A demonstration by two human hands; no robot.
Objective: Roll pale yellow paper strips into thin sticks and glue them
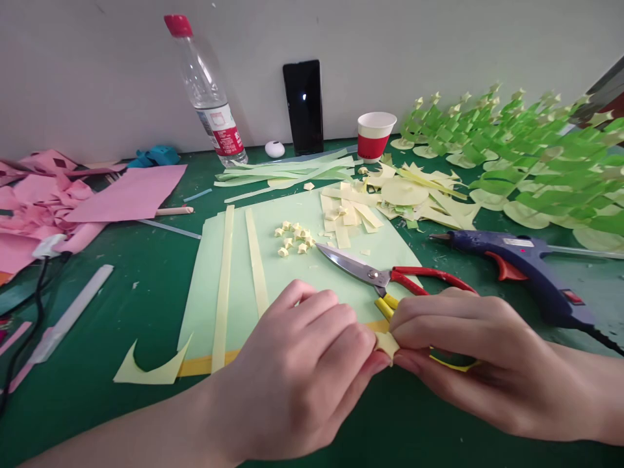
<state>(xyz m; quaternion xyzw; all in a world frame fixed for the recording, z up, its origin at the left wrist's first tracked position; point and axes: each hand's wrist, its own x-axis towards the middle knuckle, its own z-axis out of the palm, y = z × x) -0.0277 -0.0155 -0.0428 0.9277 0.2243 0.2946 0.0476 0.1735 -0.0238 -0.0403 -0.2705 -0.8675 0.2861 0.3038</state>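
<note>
Between both sets of fingertips is a small pale yellow folded paper star (387,344). My left hand (312,364) pinches its left side, while my right hand (468,354) pinches the right side. Just beyond my hands lies a pair of scissors (375,273) with red and yellow handles, partly hidden by my right hand. Several finished little paper stars (295,238) sit in a cluster on the light green paper sheet (205,292). Two long yellow paper strips (223,286) rest on that sheet, left of the stars.
To the right are a blue glue gun (517,250) and many green paper plants (526,156). Yellow scraps (429,195), a paper cup (375,136), a leaning phone (304,107) and a bottle (214,104) stand or lie at the back. Pink paper (129,192) covers the left.
</note>
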